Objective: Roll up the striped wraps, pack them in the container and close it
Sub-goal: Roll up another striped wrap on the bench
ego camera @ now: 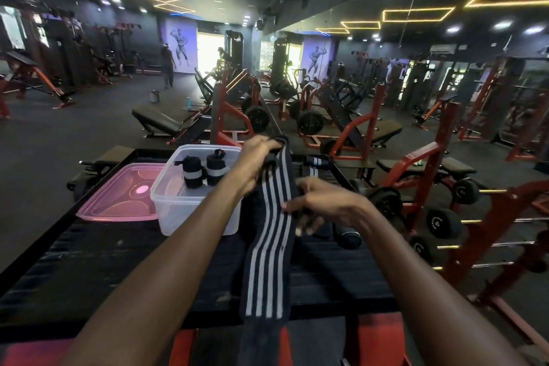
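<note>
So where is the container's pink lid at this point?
In the head view the pink lid lies flat on the black table, left of centre, beside the open clear container on its left, away from both hands.

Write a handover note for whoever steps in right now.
Left hand grips the top end of a striped wrap; right hand pinches its edge lower down. The wrap hangs unrolled over the bench.
Done: two rolled wraps stand in the clear container.
Left: roll this wrap, pack it with the wraps behind the hands, then fit the pink lid, which lies beside the container.
</note>
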Demonstrator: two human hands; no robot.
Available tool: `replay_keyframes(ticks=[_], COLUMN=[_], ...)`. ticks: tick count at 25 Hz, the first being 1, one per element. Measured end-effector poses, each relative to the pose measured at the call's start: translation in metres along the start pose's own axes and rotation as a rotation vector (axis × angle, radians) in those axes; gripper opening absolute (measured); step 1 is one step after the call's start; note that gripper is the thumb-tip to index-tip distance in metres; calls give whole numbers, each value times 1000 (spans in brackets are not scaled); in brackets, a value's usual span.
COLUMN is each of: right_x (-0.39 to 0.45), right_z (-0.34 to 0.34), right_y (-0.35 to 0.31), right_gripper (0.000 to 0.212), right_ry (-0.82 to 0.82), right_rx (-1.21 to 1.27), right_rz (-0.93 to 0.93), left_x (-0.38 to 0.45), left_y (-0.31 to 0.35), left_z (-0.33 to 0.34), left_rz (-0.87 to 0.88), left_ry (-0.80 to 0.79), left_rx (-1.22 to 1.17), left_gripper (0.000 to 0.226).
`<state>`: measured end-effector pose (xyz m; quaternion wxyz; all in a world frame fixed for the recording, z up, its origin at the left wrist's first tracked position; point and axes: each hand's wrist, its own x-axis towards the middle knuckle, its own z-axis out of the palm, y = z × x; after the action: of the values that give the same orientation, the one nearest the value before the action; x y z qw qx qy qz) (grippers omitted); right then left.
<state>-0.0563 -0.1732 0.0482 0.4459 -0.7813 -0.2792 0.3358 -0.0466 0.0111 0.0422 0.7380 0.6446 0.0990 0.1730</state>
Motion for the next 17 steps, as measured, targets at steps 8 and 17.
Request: replay_keyframes(ticks=[8, 17], right_x=[33, 65], right_z=[-15, -26], right_y=[43, 72], right_gripper=[46, 14], right_ry=[505, 710], right_rx=[-354, -168], right_rz=[-269, -362], left_x=[-9, -4], left_y=[-43, -51], left_z=[13, 5], left_rz=[-62, -165], left_ry=[-167, -289], left_rx=[737, 143], left_gripper=[14, 26])
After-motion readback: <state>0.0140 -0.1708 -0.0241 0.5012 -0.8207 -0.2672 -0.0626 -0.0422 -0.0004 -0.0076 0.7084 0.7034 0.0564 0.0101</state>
